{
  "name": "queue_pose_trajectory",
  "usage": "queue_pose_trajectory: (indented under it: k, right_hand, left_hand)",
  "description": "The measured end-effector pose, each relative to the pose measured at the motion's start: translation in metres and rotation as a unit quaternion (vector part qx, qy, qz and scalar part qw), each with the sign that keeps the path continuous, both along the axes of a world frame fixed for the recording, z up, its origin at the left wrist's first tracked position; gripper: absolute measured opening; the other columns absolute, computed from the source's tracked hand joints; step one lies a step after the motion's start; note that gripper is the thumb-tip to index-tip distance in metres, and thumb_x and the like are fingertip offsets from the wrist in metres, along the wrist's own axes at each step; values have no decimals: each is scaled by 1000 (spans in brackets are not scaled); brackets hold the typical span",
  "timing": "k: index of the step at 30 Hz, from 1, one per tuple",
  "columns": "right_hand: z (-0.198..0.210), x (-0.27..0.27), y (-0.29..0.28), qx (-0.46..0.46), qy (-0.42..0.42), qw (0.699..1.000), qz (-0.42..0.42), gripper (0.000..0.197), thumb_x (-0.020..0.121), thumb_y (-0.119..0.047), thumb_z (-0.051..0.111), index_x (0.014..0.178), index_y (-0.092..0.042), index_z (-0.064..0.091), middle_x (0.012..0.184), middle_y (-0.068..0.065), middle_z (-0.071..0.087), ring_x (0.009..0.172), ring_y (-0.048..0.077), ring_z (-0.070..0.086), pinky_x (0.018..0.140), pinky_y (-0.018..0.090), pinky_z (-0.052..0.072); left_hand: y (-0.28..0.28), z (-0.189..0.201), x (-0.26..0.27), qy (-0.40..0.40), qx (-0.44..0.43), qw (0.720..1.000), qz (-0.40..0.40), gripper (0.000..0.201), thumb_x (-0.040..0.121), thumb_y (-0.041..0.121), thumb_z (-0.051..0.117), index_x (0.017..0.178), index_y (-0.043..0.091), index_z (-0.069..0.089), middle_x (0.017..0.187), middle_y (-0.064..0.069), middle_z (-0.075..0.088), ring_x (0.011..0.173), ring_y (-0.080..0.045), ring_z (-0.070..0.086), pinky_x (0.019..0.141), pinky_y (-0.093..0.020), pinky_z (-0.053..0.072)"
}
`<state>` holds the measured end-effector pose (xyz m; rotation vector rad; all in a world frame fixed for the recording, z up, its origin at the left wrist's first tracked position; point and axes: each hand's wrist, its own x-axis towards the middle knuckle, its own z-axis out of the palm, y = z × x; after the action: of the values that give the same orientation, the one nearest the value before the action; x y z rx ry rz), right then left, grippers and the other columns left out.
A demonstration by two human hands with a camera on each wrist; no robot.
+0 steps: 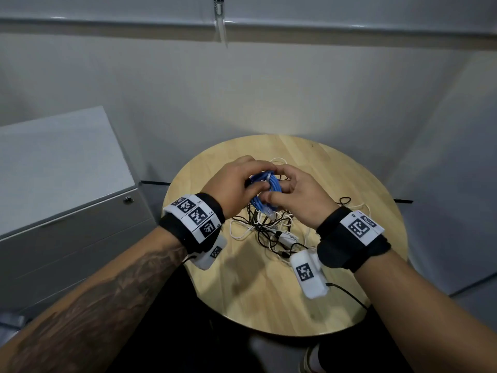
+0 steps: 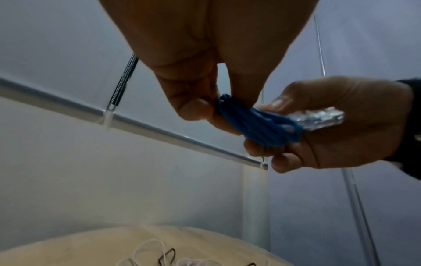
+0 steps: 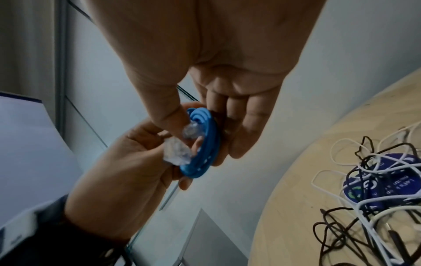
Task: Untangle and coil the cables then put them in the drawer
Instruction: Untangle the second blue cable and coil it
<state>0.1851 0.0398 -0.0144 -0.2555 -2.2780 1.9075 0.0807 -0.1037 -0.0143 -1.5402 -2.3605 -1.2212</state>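
Observation:
Both hands hold a small coil of blue cable (image 1: pixel 269 188) above the round wooden table (image 1: pixel 336 179). My left hand (image 1: pixel 254 184) grips the coil's left side, its fingertips (image 2: pixel 193 109) pinching the loops (image 2: pixel 257 129). From the other side my right hand (image 1: pixel 278 193) clasps it, thumb on one face of the blue coil (image 3: pixel 205 144) and fingers behind. Two clear plugs (image 3: pixel 177 153) stick out of the coil near both thumbs. A tangle of black and white cables (image 1: pixel 269 232) lies on the table under the hands.
A grey drawer cabinet (image 1: pixel 67 211) with a lock (image 1: pixel 128 200) stands left of the table, its drawer fronts closed. A round blue sticker (image 3: pixel 385 181) lies under the cable tangle (image 3: pixel 364 207). Grey walls close in behind and to the right.

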Motion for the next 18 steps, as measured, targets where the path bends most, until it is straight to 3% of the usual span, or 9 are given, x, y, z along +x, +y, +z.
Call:
queue_pose_trajectory:
  k: [3,6,8,11,14,16,18]
  right_hand:
    - [1,-1,-2,25,-8,1000,5,40,88,-5,68,124,-18,54,94,11,76,88,32,72,76,42,56]
    - [3,1,0,109,-19,994,-4,29,89,-14,68,117,-22,61,87,5,76,71,15,69,63,25,49]
    - [3,3,3,113,-28,993,13,26,91,-15,68,116,-21,64,86,3,77,69,12,69,61,22,46]
    - [6,7,6,49,-36,996,64,31,94,-11,65,124,-17,61,100,5,76,75,8,68,62,17,47]
    - [6,8,1,39,-29,993,108,30,98,-7,57,126,-18,58,110,10,74,75,8,63,63,18,46]
    - [4,6,-2,41,-27,994,93,31,98,-4,55,126,-17,57,110,11,73,73,10,62,62,20,48]
    - [0,4,-1,19,-22,998,58,30,97,0,56,125,-11,57,104,11,74,69,10,64,59,22,50]
  left_hand:
    - [1,5,-6,20,-8,1000,10,25,89,18,64,113,21,66,100,4,63,88,-11,58,80,-27,47]
    - [1,6,-11,53,-47,997,28,16,93,22,60,108,18,63,97,7,59,84,-10,52,78,-30,46]
    - [0,7,-14,51,-82,995,26,15,94,26,58,105,18,63,94,7,58,82,-10,52,76,-31,45]
    - [-2,8,-18,-34,-74,997,19,15,98,29,54,91,19,63,80,4,60,70,-9,51,68,-28,44]
    - [1,8,-17,-142,-36,989,35,35,102,32,46,72,16,56,60,-1,51,51,-8,43,55,-26,39]
    - [2,6,-16,-186,-2,982,37,33,100,30,50,76,9,60,57,-1,50,48,-8,42,51,-24,38]
    - [2,5,-15,-203,23,979,26,19,96,26,58,90,9,66,65,0,57,53,-9,48,54,-22,43]
